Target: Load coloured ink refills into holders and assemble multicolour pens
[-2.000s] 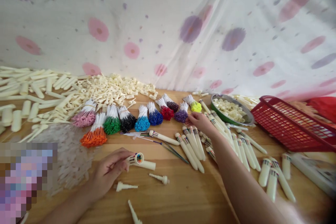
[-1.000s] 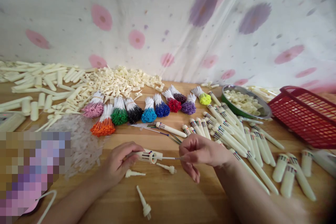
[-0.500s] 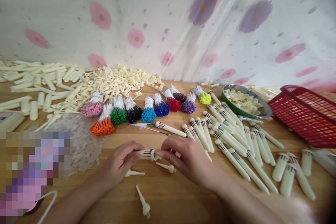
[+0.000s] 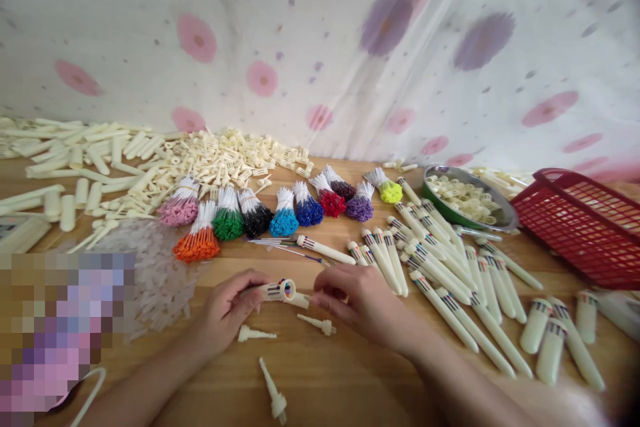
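In my left hand (image 4: pixel 236 303) is a cream multicolour pen barrel (image 4: pixel 273 291), its slotted end pointing right. That end is open, and small coloured tips show inside the rim. My right hand (image 4: pixel 350 300) is just right of the barrel, apart from it, with fingers curled and pinched together. A cream piece (image 4: pixel 301 300) lies between the barrel and my right fingertips; whether the fingers hold it I cannot tell. Below the hands, several cream tapered plungers lie on the wood: one (image 4: pixel 257 333) by my left hand, one (image 4: pixel 317 324) under my right, one (image 4: pixel 273 392) nearer me.
Bundles of coloured refills (image 4: pixel 230 213) stand across the middle. Cream tubes and parts (image 4: pixel 220 160) are heaped at back left, with clear sleeves (image 4: pixel 160 280) nearer. Pens (image 4: pixel 440 267) lie at right, beside a bowl (image 4: pixel 507 213) of cream rings and a red basket (image 4: pixel 575 227).
My right hand has drawn back a little to the right from the barrel's end. The barrel has turned so its open rim faces me more.
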Demonstrator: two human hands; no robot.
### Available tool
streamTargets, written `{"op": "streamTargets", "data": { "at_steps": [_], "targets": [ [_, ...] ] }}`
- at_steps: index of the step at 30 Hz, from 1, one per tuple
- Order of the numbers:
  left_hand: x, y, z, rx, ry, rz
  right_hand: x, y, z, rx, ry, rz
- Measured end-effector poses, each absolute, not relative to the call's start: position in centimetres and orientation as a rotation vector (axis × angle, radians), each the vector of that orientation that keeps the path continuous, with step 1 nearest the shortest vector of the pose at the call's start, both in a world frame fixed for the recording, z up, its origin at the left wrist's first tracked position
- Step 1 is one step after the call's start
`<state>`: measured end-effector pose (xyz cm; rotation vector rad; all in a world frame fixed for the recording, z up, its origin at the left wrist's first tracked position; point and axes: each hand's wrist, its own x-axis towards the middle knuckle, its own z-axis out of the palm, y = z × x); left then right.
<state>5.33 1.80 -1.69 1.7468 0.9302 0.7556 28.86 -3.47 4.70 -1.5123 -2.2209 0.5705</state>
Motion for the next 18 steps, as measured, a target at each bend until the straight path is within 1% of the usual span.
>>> {"op": "streamTargets", "data": {
  "at_steps": [3,7,9,13,16,18],
  "targets": [
    [5.1,1.9,-2.0,1.714,0.923,0.776,29.0,-3.7,3.3,-1.629,-2.337,0.529],
    [5.1,2.1,-2.1,1.656,0.903,0.792,27.8,-3.9,1.3,-1.628,-2.291,0.339],
    [5.2,2.2,-2.0,1.640,0.908,0.801,27.3,-3.7,1.0,-1.612,-2.301,0.299],
    [5.2,2.4,-1.9,1.607,0.956,0.813,28.5,-3.4,2.4,-1.640,-2.384,0.412],
    [5.1,2.6,-2.1,1.567,0.985,0.826,30.6,-3.5,3.9,-1.781,-2.447,0.523],
    [5.1,2.7,-2.2,1.554,0.987,0.830,31.7,-3.6,4.6,-1.902,-2.442,0.510]
  ]
}}
